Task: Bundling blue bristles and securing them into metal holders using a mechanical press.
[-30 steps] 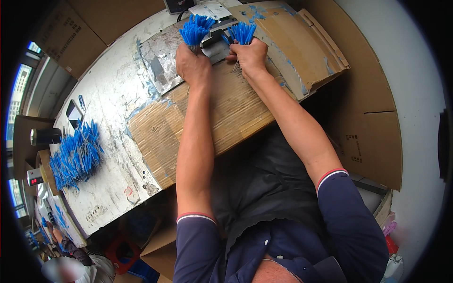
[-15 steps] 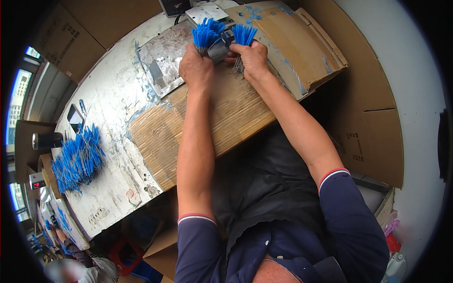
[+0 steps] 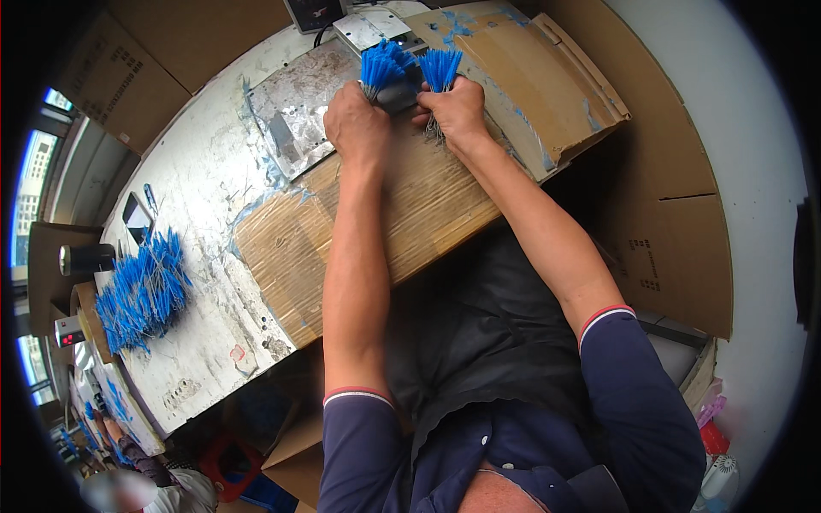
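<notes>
- Lying loose near the desk's (image 3: 197,179) left edge, a heap of thin blue wires (image 3: 141,291) fans out on the scuffed white top.
- At the far edge, the left hand (image 3: 357,126) is clenched round a bristly blue bundle (image 3: 382,68), tips pointing away, sticking out beyond the knuckles.
- Just beside it, the right hand (image 3: 457,109) grips a second bundle (image 3: 440,68), likewise upright, over ribbed brown cardboard (image 3: 410,205).

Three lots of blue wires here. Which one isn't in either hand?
The loose pile of blue wires lying spread on the table, far to the person's left. The other two are tight bundles gripped upright in the left hand and right hand.
</notes>
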Available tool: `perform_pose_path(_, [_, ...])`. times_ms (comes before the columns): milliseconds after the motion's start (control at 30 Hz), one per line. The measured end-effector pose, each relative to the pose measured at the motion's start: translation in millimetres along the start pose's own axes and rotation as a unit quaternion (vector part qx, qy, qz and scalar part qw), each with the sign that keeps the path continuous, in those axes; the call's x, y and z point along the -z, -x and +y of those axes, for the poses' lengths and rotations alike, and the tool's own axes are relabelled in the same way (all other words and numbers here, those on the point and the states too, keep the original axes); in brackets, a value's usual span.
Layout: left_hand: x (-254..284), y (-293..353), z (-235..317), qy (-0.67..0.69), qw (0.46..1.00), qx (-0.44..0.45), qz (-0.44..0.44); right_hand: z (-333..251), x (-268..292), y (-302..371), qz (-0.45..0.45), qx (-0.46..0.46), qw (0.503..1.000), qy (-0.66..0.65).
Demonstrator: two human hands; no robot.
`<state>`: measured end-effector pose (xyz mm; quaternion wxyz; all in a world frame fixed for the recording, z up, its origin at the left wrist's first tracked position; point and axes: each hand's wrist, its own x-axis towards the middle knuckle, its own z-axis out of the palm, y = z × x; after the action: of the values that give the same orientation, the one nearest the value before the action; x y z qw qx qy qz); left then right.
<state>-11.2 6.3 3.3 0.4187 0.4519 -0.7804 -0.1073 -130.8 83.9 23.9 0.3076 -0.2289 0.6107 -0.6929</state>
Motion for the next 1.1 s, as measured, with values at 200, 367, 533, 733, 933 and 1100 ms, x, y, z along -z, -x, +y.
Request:
perform_pose_path(200, [1.2,-0.7,-0.3,-0.027,0.996,0.077,0.034,-0.2,-6.8,-7.9,0.019,0.007,0.999,0.046])
perform_pose_path(367, [0.0,-2.4,-5.2,0.044,0.991,0.091,0.089,-0.9,-16.5,-13.1,0.037,-0.002,0.997,0.067])
perform_pose_path(533, [1.4,-4.0,-2.5,0.062,0.992,0.070,0.083,-0.9,-20.3,-17.3,0.042,-0.006,0.996,0.081])
perform_pose_path(733, [6.5,-0.8,5.8,0.064,0.994,0.080,0.028,-1.8,-13.3,-14.0,0.027,-0.033,0.998,-0.051])
perform_pose_path(933, [4.4,-1.0,2.0,0.047,0.997,0.060,-0.012,0.6,-0.9,-11.6,-0.051,-0.047,0.988,-0.141])
perform_pose_path(1100, [1.7,-0.3,0.1,0.042,0.997,0.060,-0.019,-1.7,-1.0,-7.9,-0.038,-0.036,0.992,-0.113])
